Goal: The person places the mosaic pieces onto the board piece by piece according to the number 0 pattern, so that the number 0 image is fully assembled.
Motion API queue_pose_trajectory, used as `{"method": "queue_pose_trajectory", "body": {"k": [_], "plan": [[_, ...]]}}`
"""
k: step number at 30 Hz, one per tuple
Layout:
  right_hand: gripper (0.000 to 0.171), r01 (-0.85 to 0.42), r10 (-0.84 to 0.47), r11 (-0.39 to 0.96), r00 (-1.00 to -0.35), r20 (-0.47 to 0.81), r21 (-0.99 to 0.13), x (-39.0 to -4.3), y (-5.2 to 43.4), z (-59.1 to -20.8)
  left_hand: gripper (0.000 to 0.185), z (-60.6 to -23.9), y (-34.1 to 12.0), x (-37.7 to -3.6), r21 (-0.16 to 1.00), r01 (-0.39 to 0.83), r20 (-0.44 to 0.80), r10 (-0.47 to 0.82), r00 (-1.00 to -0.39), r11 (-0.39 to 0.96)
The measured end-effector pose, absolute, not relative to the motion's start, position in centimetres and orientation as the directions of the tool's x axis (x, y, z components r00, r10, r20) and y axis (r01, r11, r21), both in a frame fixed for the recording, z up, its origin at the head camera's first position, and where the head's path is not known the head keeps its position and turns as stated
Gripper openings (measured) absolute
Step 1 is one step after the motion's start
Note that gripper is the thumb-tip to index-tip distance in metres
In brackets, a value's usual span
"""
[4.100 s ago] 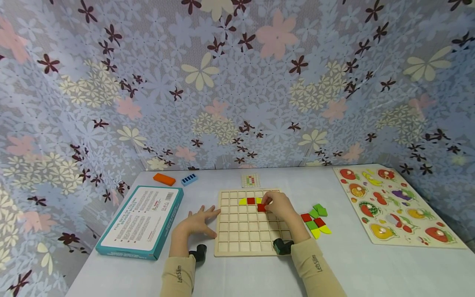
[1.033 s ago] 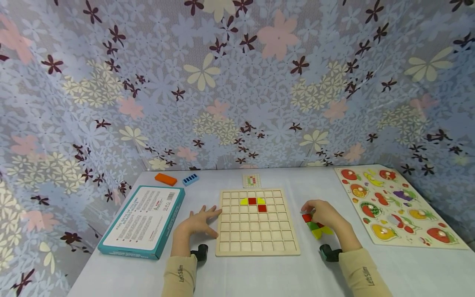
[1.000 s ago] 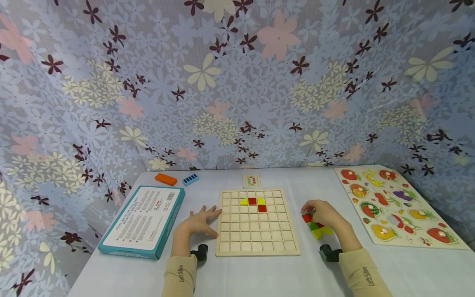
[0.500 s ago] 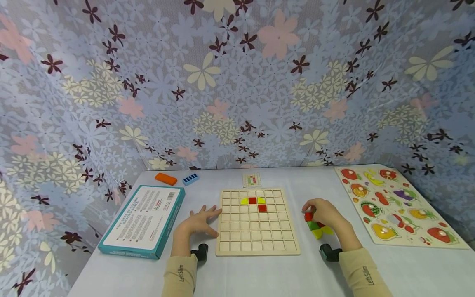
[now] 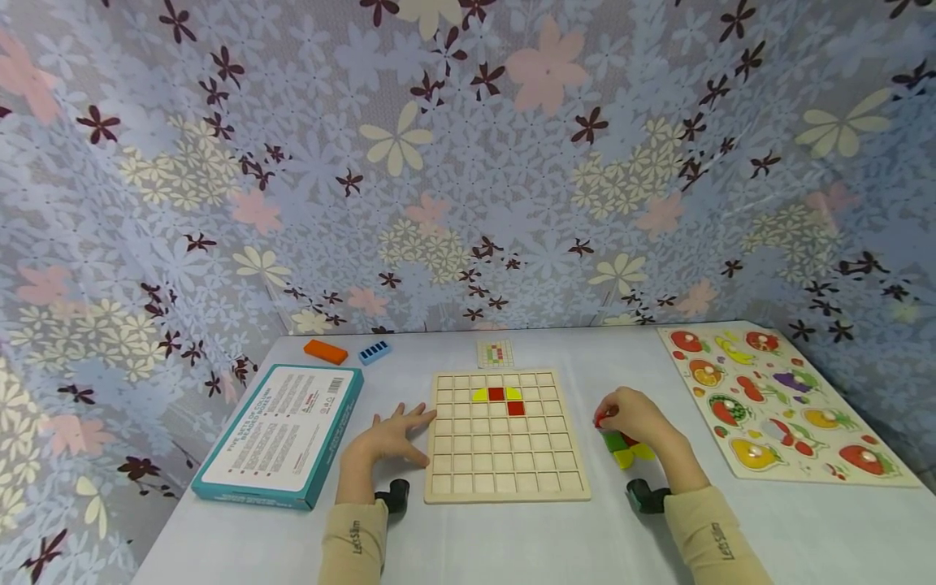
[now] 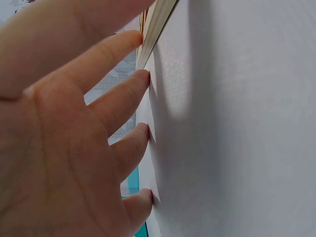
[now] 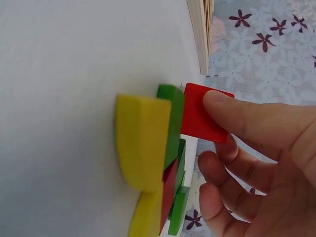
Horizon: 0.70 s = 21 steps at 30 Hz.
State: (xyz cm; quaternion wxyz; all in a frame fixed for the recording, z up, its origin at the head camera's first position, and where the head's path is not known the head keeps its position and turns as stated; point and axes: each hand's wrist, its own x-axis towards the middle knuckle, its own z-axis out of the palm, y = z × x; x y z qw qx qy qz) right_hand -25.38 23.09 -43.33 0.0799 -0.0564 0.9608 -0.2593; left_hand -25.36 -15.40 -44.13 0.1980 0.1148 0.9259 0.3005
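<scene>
A wooden grid board (image 5: 506, 471) lies on the white table, with two yellow pieces and two red squares (image 5: 505, 400) set in its upper rows. My left hand (image 5: 391, 437) rests flat on the table, fingers spread, its fingertips (image 6: 143, 74) touching the board's left edge (image 6: 157, 24). My right hand (image 5: 634, 416) is over a small pile of green, yellow and red pieces (image 5: 623, 448) right of the board. It pinches a red square piece (image 7: 203, 119) lifted off the pile (image 7: 150, 158).
A teal box (image 5: 281, 432) lies left of the board. An orange block (image 5: 325, 351) and a blue block (image 5: 374, 352) sit at the back left, a small pattern card (image 5: 495, 353) behind the board. A fruit puzzle board (image 5: 775, 406) covers the right side.
My right hand left the board after setting a red square there, moved right to the loose pile and picked a red piece up from it. The left hand has stayed put.
</scene>
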Motion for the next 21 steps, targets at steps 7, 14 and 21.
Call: {"method": "queue_pose_trajectory", "body": {"k": [7, 14, 21], "plan": [[0.004, -0.079, -0.142, 0.855, -0.986, -0.085, -0.513, -25.5, 22.0, -43.2, 0.081, -44.2, -15.4, -25.3, 0.607, 0.102, -0.289, 0.338, -0.896, 0.788], [0.004, -0.188, -0.193, 0.829, -0.98, 0.047, -0.527, -25.6, 20.8, -43.1, 0.082, -44.1, -15.5, -25.5, 0.598, 0.095, -0.3, 0.332, -0.894, 0.796], [0.01, -0.235, -0.226, 0.805, -0.97, 0.085, -0.545, -25.7, 19.5, -43.0, 0.082, -44.1, -15.5, -25.5, 0.593, 0.087, -0.31, 0.326, -0.893, 0.8]]}}
